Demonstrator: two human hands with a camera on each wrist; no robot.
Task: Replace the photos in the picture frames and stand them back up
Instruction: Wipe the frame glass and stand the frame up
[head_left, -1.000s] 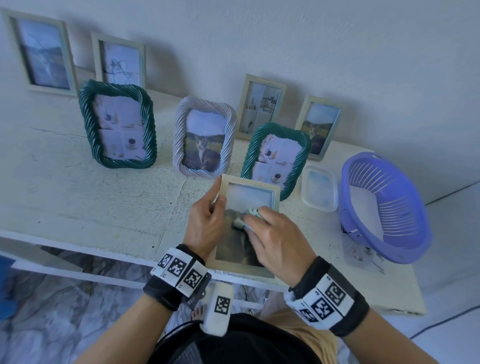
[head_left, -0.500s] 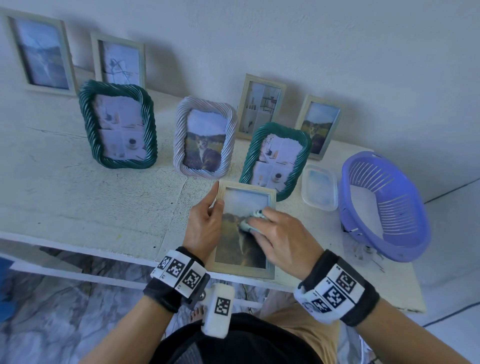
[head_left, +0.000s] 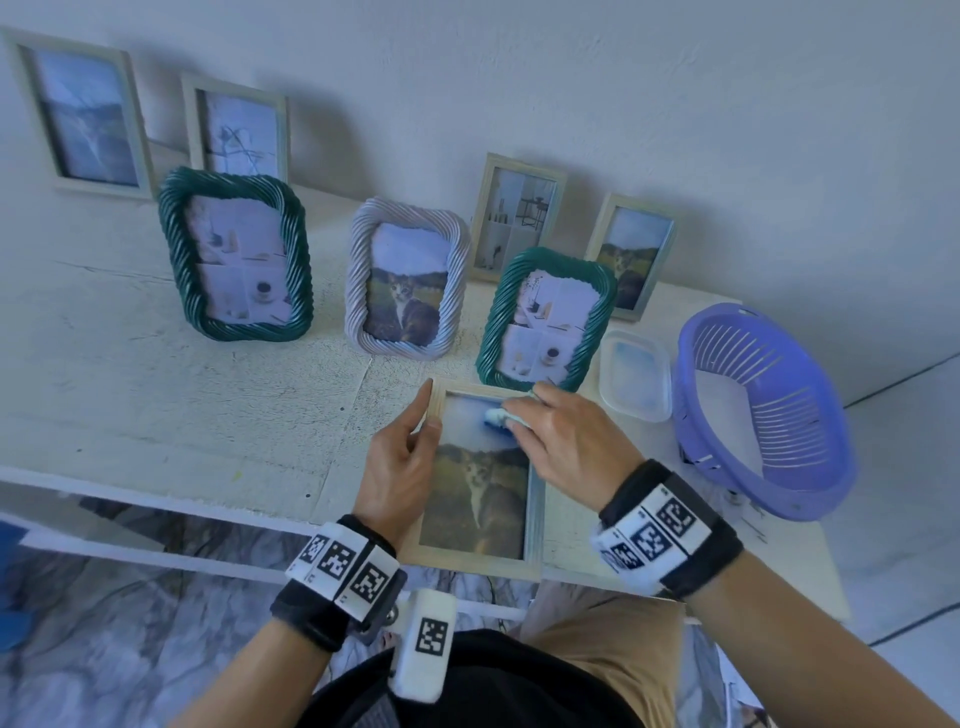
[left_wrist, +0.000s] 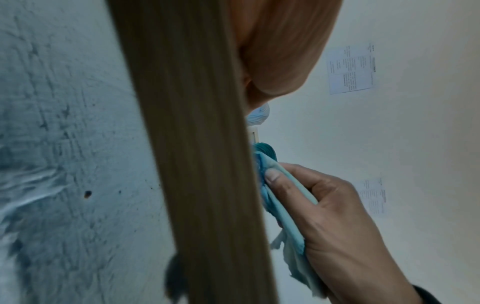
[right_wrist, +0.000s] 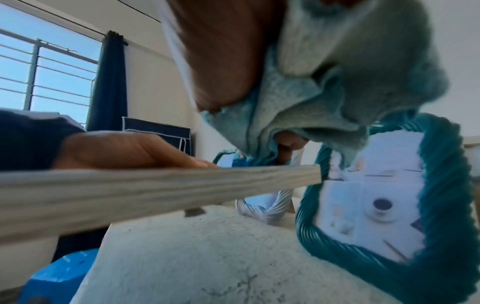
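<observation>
A light wooden frame (head_left: 532, 519) with a cat photo lies tilted at the table's front edge, its near end off the table. My left hand (head_left: 400, 462) grips its left rim, forefinger stretched along the edge. My right hand (head_left: 561, 441) pinches a light blue cloth (head_left: 496, 417) and presses it on the upper part of the glass. The left wrist view shows the frame's edge (left_wrist: 197, 144) and the cloth (left_wrist: 283, 207) in my right hand (left_wrist: 345, 230). In the right wrist view the cloth (right_wrist: 324, 86) hangs over the frame's rim (right_wrist: 155, 189).
Several frames stand behind: a big green one (head_left: 236, 254), a white twisted one (head_left: 405, 278), a small green one (head_left: 545, 317) just beyond the held frame, and wooden ones along the wall. A clear plastic box (head_left: 635, 375) and a purple basket (head_left: 763, 410) sit at the right.
My right hand has slid the cloth up the glass, from the middle of the photo toward the frame's top. The left hand keeps its hold on the left rim.
</observation>
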